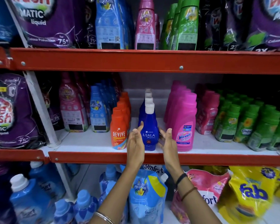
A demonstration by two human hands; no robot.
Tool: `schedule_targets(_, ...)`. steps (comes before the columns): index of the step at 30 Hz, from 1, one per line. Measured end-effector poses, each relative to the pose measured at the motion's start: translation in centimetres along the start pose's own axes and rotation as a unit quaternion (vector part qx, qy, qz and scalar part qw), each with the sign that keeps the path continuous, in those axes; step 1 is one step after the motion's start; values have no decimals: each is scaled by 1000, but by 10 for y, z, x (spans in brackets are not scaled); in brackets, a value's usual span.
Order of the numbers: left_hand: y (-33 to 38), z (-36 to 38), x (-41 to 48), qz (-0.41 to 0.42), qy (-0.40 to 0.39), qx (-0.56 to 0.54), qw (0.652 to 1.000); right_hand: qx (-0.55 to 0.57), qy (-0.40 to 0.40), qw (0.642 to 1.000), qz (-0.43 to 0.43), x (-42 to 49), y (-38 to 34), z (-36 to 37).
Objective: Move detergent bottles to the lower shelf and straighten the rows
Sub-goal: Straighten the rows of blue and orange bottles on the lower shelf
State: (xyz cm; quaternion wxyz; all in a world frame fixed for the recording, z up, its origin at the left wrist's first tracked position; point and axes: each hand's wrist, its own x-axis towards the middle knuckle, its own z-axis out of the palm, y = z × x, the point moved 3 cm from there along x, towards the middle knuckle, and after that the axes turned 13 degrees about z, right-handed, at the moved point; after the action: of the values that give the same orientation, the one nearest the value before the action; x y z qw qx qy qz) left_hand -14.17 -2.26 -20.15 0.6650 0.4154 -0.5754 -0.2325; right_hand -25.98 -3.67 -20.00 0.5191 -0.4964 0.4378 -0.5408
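A dark blue Ujala bottle (149, 126) with a white cap stands at the front of a short row on the white middle shelf (90, 143). My left hand (136, 143) is flat against its left side, fingers straight. My right hand (167, 141) is held open at its right side, fingers close to or touching the bottle. An orange Revive bottle row (119, 126) stands just left of the blue row. A pink Vanish bottle row (183, 123) stands just right. Neither hand is wrapped around a bottle.
Red shelf rails (136, 61) cross above and below. The upper shelf holds purple pouches, blue, pink and green bottles (185, 25). Green bottles (249, 126) and pink and blue ones fill the middle shelf's sides. Below lie blue pouches (145, 198), a pink pouch and yellow packs (252, 191).
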Motion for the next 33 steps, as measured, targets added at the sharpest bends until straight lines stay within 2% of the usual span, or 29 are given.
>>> schedule_targets(5, 14, -3, -4, 32, 4, -4, 999, -7, 29, 999, -38, -11, -5, 8)
schedule_targets(8, 27, -18, -9, 80, 90, -50, 992, 28, 70, 990, -120, -24, -5, 21)
schedule_targets(11, 33, -49, -10, 131, 170, -72, 974, 34, 23, 985, -166, -34, -3, 46)
schedule_targets(13, 29, -68, -4, 124, 186, -53, 973, 25, -25, 989, -142, -34, 2, 66)
schedule_targets(15, 19, -82, 4, 78, 169, -43, 982, 17, -50, 994, -99, -29, 9, 84)
schedule_targets(19, -2, -92, 14, 11, 93, -75, 993, -27, -41, 997, -57, -19, 16, 107)
schedule_targets(33, -3, -96, 12, 1, 42, -36, 998, -7, -2, 999, -32, -6, 19, 111)
